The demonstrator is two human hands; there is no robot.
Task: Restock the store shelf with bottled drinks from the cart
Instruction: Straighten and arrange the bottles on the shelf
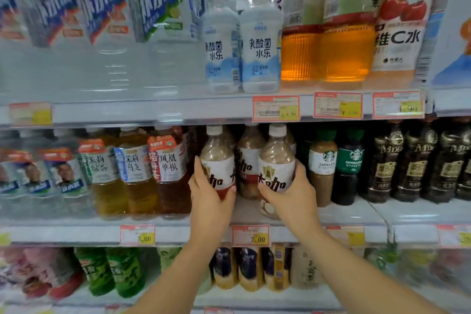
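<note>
The left hand (207, 199) has its fingers clamped round the left coffee bottle (216, 160). The right hand (290, 193) grips the right coffee bottle (276, 160), at 3 o'clock of the first. Both bottles are upright at the front of the middle shelf (344, 213), white caps up. A third coffee bottle (251, 158) stands behind, between them. Tea bottles (165, 173) line up at 9 o'clock, Starbucks bottles (322, 165) at 3 o'clock.
</note>
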